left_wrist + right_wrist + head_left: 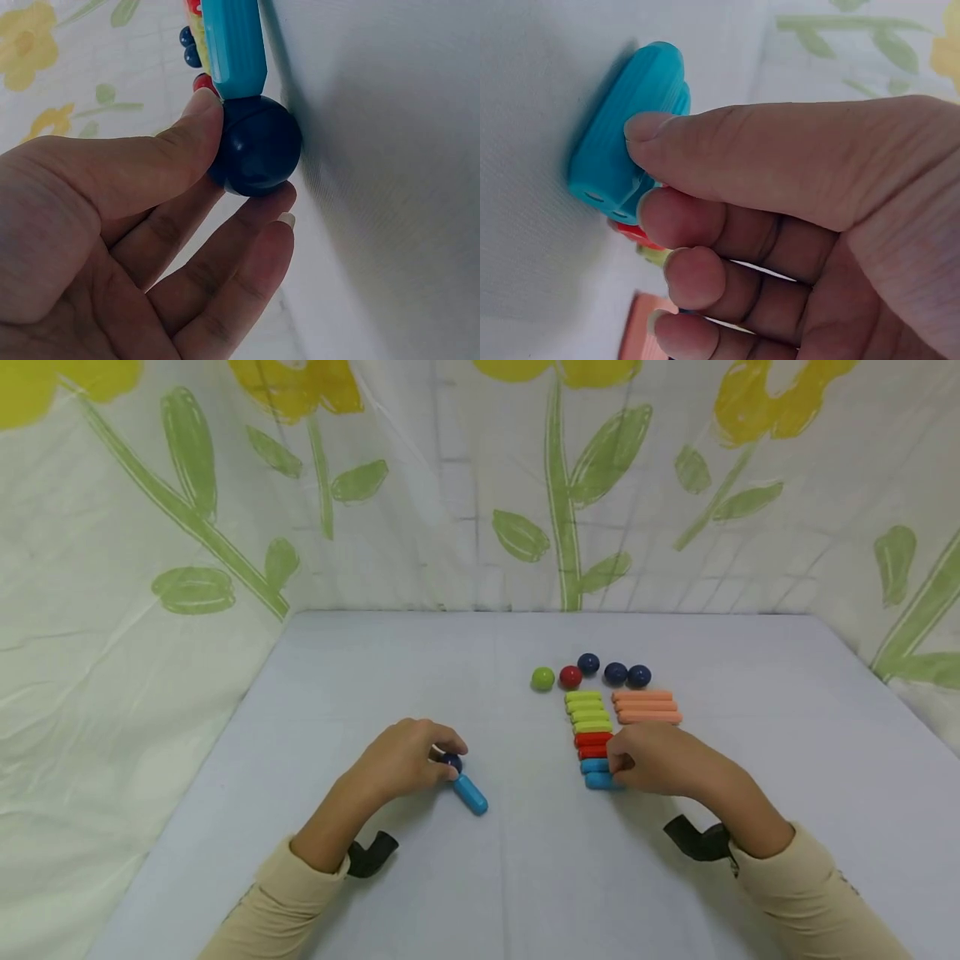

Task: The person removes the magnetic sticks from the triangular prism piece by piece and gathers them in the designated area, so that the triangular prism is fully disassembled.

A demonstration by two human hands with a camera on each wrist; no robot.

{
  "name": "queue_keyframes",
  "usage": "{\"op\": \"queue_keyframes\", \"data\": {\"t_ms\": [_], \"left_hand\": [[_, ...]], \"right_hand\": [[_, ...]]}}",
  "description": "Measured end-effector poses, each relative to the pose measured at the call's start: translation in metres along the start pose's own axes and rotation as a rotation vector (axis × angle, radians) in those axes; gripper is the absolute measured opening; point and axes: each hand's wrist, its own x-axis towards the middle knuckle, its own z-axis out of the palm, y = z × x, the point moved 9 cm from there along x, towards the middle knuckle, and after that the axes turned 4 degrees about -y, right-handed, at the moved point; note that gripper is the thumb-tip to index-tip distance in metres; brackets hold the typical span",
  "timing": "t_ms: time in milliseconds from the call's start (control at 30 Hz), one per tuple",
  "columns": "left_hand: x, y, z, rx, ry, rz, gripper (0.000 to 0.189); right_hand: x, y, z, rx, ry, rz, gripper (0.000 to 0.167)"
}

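My left hand (401, 764) pinches a dark blue ball (259, 146) between thumb and fingers. A blue toy rod (470, 795) meets the ball end-on and points toward the front right. My right hand (663, 762) pinches the nearest blue rod (622, 127) at the front of a column, its thumb lying on the rod's side. Another blue rod (595, 766) sits right behind that one, partly covered by the fingers. Two red rods (592, 739) come behind those, then several yellow-green rods (587, 705).
Beside the yellow-green rods lies a stack of salmon rods (645, 706), partly behind my right hand. Farther back sit a green ball (543, 678), a red ball (570, 677) and three dark blue balls (616, 673). A flowered curtain (465, 485) hangs behind the white table (360, 668).
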Motion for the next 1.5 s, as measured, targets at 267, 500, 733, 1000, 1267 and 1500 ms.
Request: {"op": "queue_keyframes", "data": {"t_ms": [267,500,733,1000,1267,1500], "left_hand": [[0.0,-0.001,0.0,-0.005,0.003,0.001,0.025],[0.0,-0.001,-0.001,0.002,0.005,0.008,0.025],[0.001,0.0,-0.002,0.02,0.027,0.033,0.02],[0.002,-0.004,-0.001,0.033,0.023,0.012,0.018],[0.003,-0.005,-0.001,0.029,0.03,0.02,0.019],[0.002,-0.006,-0.002,0.006,0.025,0.025,0.019]], "right_hand": [[0.002,-0.002,-0.001,-0.039,0.014,-0.029,0.022],[0.004,-0.016,0.003,-0.054,0.05,-0.122,0.02],[0.01,-0.037,0.011,-0.058,0.032,-0.161,0.01],[0.031,-0.066,0.015,-0.115,0.081,-0.212,0.006],[0.066,-0.102,0.024,-0.125,0.102,-0.205,0.012],[0.087,-0.118,0.033,-0.097,0.097,-0.195,0.009]]}}
